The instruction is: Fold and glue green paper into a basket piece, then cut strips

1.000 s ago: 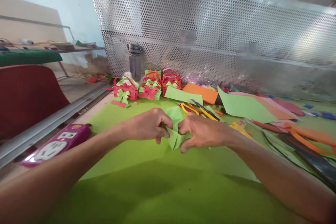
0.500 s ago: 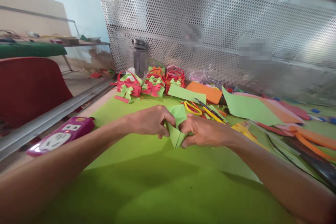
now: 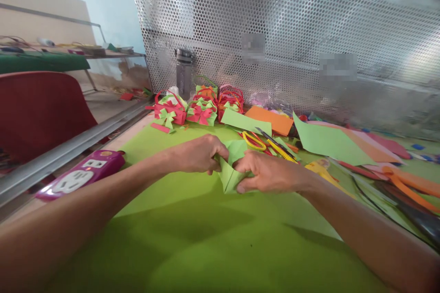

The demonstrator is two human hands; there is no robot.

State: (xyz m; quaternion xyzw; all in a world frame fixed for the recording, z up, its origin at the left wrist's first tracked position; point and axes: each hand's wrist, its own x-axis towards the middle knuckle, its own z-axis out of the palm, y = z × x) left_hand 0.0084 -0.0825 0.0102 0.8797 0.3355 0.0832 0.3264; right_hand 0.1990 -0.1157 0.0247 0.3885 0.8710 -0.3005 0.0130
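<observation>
Between my hands is a folded light green paper (image 3: 231, 177), creased into a small open box-like shape just over the green tabletop. My left hand (image 3: 201, 154) pinches its left side, with the thumb and bent fingers on the upper edge. My right hand (image 3: 257, 170) grips the right side, fingers curled inside the fold and thumb on the outer face. Parts of the paper are hidden behind both hands. Just beyond lie yellow-handled scissors (image 3: 254, 141) and a yellow cutter knife (image 3: 282, 150).
Small paper baskets with bows (image 3: 202, 114) stand at the back near a grey bottle (image 3: 184, 73). Green paper (image 3: 330, 142) and orange paper (image 3: 270, 119) lie behind and right. A yellow glue gun (image 3: 323, 170) is at right, a purple power strip (image 3: 82, 175) at left. A perforated metal panel (image 3: 213, 18) closes the back.
My left fingers have shifted slightly up along the paper's edge, and the near fold now looks a little wider. Both hands keep their hold. The view has moved slightly.
</observation>
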